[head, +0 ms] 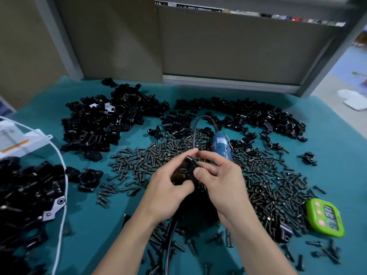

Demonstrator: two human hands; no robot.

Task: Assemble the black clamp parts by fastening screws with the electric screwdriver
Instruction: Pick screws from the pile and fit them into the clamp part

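Both bare forearms reach up from the lower edge and converge at the centre. The left hand [168, 187] curls its fingers round a black clamp part [190, 164]. The right hand [220, 179] pinches the same part between thumb and forefinger.

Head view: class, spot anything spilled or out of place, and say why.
Screws lie spilled loose across the mat, with no tray; the screwdriver lies among them, and some crowd the timer.
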